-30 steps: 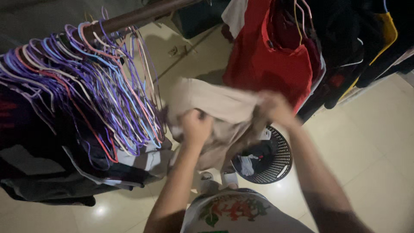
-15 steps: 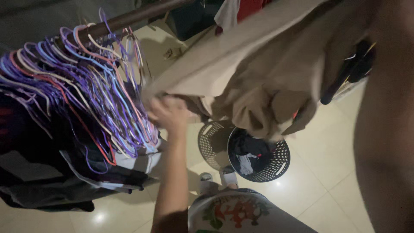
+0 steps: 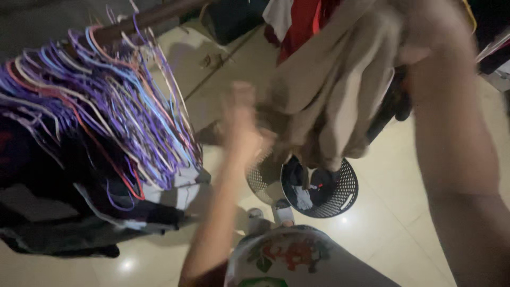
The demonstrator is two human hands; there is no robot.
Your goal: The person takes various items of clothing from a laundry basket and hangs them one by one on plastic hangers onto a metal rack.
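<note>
Hands [image 3: 241, 125] raised beside beige garment [image 3: 329, 90]

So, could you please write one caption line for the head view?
Right hand lifts a beige garment over a black laundry basket, left hand beside it.

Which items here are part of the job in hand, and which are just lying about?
In hand:
- beige garment, held up by right hand
- left hand, blurred, at its lower edge

Lying about:
- wire hangers on rail
- black basket with clothes
- red garment
- tiled floor
</note>
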